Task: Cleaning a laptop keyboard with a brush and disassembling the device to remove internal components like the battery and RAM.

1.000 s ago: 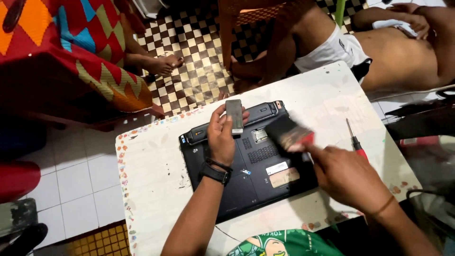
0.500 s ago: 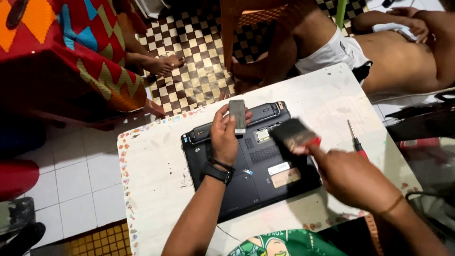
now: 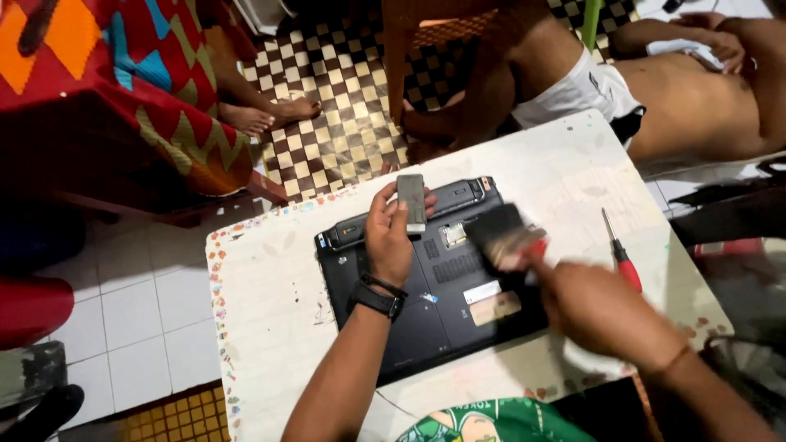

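Over the upturned black laptop (image 3: 434, 286), my left hand (image 3: 391, 237) grips a grey panel (image 3: 411, 201), my right hand (image 3: 594, 307) a blurred brush (image 3: 503, 237); bare worktop (image 3: 270, 303) lies left, a red screwdriver (image 3: 622, 260) right.

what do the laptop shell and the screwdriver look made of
Laptop: likely matte black plastic, moulded vent slots, dull sheen. Screwdriver: thin dark shaft, probably metal; red handle looks like glossy plastic. Both are guesses from the look.

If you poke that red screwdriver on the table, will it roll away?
Probably a little. The red screwdriver has a round-looking handle and thin shaft, and lies loose on the flat table, touching nothing. It looks stiff and light, so a nudge likely shifts it easily.
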